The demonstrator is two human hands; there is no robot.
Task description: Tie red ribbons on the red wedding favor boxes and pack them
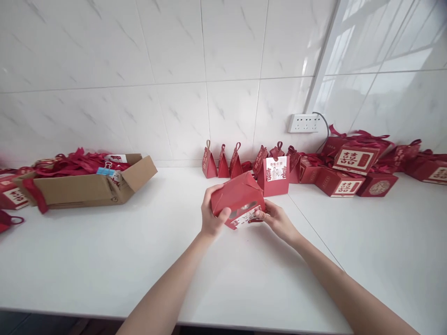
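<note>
Both my hands hold a red paper gift box (238,196) tilted just above the white table (104,251), near its middle. My left hand (212,216) wraps round the box's left end, thumb on its front. My right hand (275,219) pinches the lower right edge by the box's white label. Right behind it stands a finished red gift box with a white picture tag (277,176).
A row of small folded red boxes (223,163) lines the tiled wall. Larger red boxes with ribbons (352,163) pile up at the right under a wall socket (304,123). An open cardboard carton full of red ribbons (87,184) sits at the left.
</note>
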